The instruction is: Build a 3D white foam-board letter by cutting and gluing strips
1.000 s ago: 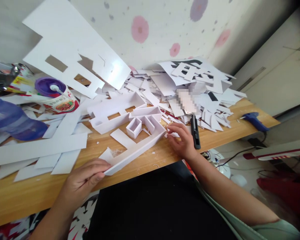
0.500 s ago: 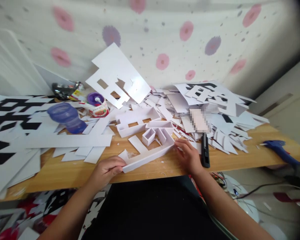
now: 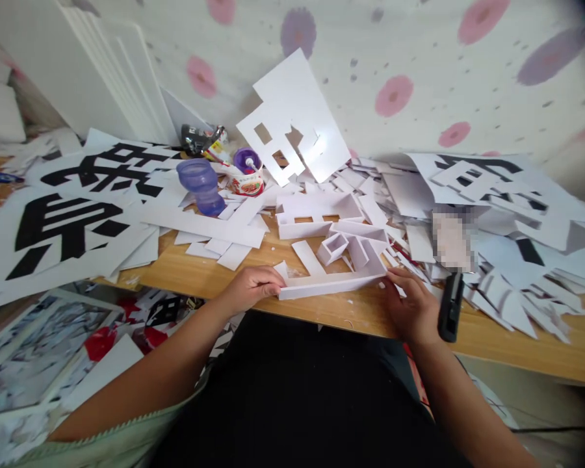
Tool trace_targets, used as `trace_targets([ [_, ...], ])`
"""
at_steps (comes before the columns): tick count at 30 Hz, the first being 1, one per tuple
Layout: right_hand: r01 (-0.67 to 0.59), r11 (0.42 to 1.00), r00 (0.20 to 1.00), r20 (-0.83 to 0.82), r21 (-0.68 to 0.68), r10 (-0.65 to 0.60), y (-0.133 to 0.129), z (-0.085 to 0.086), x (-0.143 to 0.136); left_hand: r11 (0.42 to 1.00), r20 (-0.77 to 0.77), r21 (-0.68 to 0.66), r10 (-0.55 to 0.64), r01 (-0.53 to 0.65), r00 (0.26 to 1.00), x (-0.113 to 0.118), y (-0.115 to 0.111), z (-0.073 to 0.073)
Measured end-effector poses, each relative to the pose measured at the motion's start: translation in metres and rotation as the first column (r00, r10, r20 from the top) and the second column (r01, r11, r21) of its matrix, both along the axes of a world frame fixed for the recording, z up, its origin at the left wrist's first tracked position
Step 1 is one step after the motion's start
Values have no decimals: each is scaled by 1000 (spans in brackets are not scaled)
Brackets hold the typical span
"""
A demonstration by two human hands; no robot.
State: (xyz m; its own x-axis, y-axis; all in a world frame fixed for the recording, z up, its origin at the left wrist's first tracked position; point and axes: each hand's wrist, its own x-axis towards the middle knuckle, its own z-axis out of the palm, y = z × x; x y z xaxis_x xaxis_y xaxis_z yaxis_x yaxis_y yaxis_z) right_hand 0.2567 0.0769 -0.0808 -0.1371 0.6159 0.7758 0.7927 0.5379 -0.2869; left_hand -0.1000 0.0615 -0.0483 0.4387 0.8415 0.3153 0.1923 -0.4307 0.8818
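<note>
A white foam-board piece with raised walls [image 3: 329, 286] lies near the table's front edge. My left hand [image 3: 256, 288] grips its left end between thumb and fingers. At the right end, my right hand [image 3: 409, 302] pinches the corner of the same piece. Inner walls and a small open box shape [image 3: 333, 247] stand behind the long front wall. A second walled white piece [image 3: 302, 229] touches or lies close behind it. A loose white strip [image 3: 308, 259] rests between the walls. The black cutter [image 3: 451, 307] lies just right of my right hand.
Purple cup [image 3: 201, 185] and food tub [image 3: 248, 182] stand at back left. A cut-out white sheet [image 3: 297, 123] leans on the patterned curtain. Printed sheets with black characters [image 3: 68, 224] lie left; white offcuts [image 3: 511, 305] heap at right. The wooden table edge [image 3: 175, 281] runs along the front.
The view has turned left, so things appear further right. Both hands keep their places at the two ends of the walled piece.
</note>
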Motion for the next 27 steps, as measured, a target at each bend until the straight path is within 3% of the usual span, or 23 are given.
trace_targets([
  [8,2,1000,1000,-24,31,-1,1,-4,2,1000,-12,5,-15,15,1000,0,1,-1],
  [14,-41,999,999,7,30,40,-3,5,-1,998,16,47,-32,31,999,-1,2,3],
  [21,-53,998,991,-122,-36,49,-5,15,-1,1000,-5,23,-7,7,1000,-1,1,6],
  [27,-17,996,981,-193,-91,-1,-7,7,5,990,55,-125,69,-62,996,-6,-1,2],
])
